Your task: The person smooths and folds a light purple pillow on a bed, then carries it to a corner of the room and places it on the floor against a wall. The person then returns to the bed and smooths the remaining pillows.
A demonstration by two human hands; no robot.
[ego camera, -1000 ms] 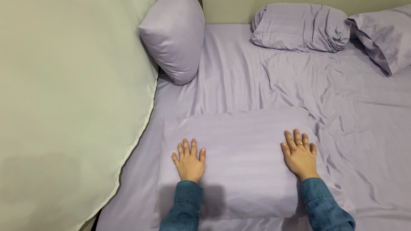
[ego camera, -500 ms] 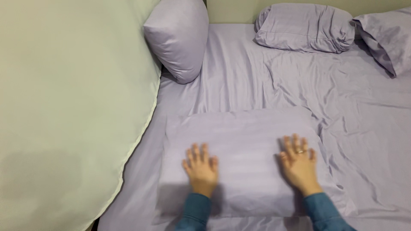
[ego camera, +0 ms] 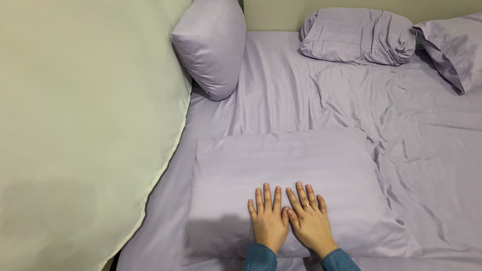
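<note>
Left hand and right hand lay flat, side by side and touching, fingers spread and grasping nothing. Both palms pressed the near middle of the flat lavender striped-cotton pillow. That pillow rested on the wrinkled lavender bed sheet, at the near edge of the bed.

I judged the step in hand to be the pressing-down of this pillow's centre. A further stroke would have called for level palms and even pressure towards the corners.

A plump lavender pillow stood upright against the pale green hanging cloth. A crumpled lavender pillow lay at the head of the bed.

Both blue denim cuffs were cut off at the frame's lower edge. I could not tell what the pale cloth covered, and the pillow's near edge lay in shadow.
</note>
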